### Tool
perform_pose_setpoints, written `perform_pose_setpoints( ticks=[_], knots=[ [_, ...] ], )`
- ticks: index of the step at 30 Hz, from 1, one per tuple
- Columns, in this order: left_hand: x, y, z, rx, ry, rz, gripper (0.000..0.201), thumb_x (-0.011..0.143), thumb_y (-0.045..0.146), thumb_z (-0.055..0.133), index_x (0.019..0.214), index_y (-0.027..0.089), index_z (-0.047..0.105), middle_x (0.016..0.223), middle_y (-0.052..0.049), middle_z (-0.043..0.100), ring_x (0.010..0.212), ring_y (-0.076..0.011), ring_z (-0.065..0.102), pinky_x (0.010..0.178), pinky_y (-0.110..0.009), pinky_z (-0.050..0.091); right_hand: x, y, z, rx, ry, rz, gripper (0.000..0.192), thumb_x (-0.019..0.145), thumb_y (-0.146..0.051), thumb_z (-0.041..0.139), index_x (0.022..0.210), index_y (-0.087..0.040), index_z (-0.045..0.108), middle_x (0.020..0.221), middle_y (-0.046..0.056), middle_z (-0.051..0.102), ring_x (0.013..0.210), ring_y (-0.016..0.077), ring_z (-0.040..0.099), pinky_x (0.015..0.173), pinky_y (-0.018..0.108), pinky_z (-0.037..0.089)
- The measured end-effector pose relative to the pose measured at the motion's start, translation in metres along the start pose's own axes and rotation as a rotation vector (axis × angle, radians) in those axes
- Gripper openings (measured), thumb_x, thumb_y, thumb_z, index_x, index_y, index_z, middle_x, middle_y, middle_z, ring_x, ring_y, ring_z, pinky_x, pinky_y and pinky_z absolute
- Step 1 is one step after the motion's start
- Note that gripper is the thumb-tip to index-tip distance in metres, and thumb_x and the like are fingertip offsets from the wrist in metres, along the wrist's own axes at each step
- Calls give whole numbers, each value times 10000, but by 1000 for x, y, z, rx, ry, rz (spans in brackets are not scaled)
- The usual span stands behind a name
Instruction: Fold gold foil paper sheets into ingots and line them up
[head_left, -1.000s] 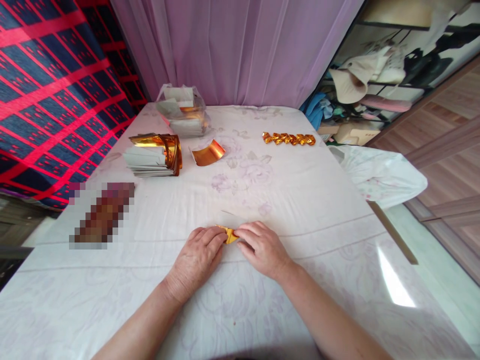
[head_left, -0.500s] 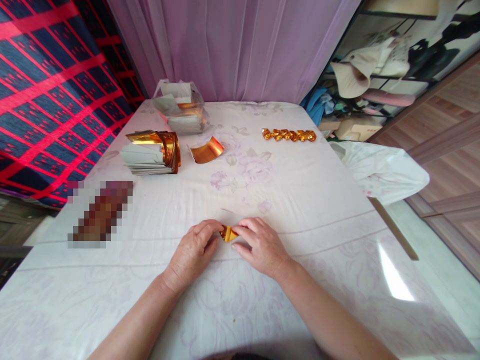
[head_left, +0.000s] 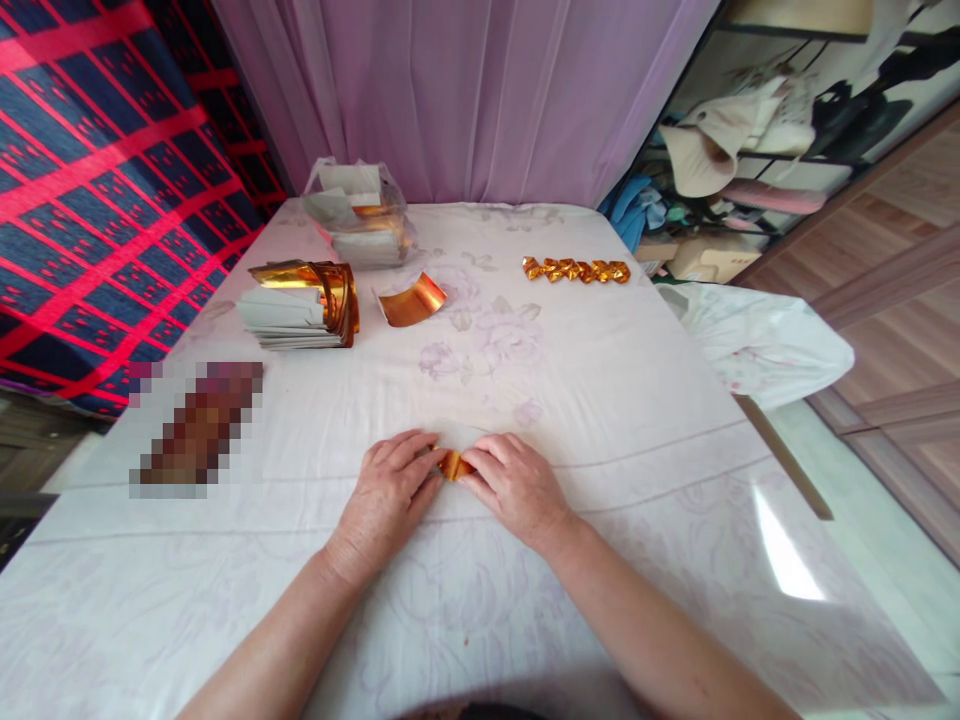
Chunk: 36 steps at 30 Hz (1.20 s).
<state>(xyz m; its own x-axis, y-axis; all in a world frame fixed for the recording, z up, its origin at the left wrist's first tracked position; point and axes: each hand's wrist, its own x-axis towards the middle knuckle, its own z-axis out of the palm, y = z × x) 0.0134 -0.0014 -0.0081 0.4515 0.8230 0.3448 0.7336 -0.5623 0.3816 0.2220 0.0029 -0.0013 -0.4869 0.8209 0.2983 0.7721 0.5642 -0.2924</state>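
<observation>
Flowery worktop (head_left: 637, 400) here: left hand (head_left: 386, 492) and right hand (head_left: 521, 492) pinch gold paper (head_left: 453, 466); uneven tugging could rip it!

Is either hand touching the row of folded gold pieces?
No, the row lies far beyond both the left hand and right hand.

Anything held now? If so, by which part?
Yes: folded gold paper, its left end by the left hand, its right end by the right hand.
</observation>
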Motion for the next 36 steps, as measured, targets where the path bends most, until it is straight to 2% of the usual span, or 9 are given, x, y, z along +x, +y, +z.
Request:
perform_pose_setpoints(
  ticks=[5,10,14,19,21,23,30,36],
  knots=[
    [2,2,-4,6,7,-35,236,947,260,534,1145,213,653,1120,-81,706,1045,-253,624,908,-440,481,-1,2,1,-2,19,0,85,924,-263,628,924,-206,690,904,57,664,839,198,599,771,333,493],
    [5,3,-6,24,15,-46,155,936,240,556,1041,209,666,999,-58,719,942,-234,629,854,-404,479,-2,3,1,2,3,4,113,945,-254,591,930,-217,697,897,53,667,839,192,594,763,331,495],
    [5,4,-5,53,29,-7,140,951,232,543,977,196,675,946,-50,710,872,-220,615,807,-384,468,-2,5,-2,21,-8,-11,121,949,-258,583,949,-213,695,908,50,671,846,192,593,769,327,496],
    [5,4,-5,68,17,46,174,974,236,510,952,195,678,914,-49,701,846,-215,602,794,-376,452,-5,8,-6,79,-26,-57,130,896,-292,661,967,-186,690,942,60,665,871,207,586,787,340,499],
    [5,5,-5,63,5,60,178,975,234,509,953,206,684,894,-43,698,825,-209,596,782,-370,449,-6,9,-5,99,-14,-36,94,916,-234,617,958,-202,695,919,50,658,863,196,584,774,327,492],
    [4,5,-6,61,-6,58,179,972,229,512,957,217,690,875,-37,694,807,-205,591,771,-366,447,-7,10,-4,125,5,3,135,932,-188,570,941,-220,701,890,41,650,847,184,584,764,314,482],
    [6,8,-7,32,-84,-71,185,957,246,517,911,215,694,866,-37,676,829,-218,590,784,-396,440,-6,10,-4,195,-2,55,128,931,-211,570,906,-213,695,884,36,651,841,177,598,767,312,467],
    [6,9,-7,61,-68,-139,201,946,292,519,853,217,681,840,-43,659,830,-230,575,794,-408,425,-5,11,-7,146,-9,146,189,957,-259,530,843,-216,674,824,31,656,817,175,605,754,307,453]
  ],
)
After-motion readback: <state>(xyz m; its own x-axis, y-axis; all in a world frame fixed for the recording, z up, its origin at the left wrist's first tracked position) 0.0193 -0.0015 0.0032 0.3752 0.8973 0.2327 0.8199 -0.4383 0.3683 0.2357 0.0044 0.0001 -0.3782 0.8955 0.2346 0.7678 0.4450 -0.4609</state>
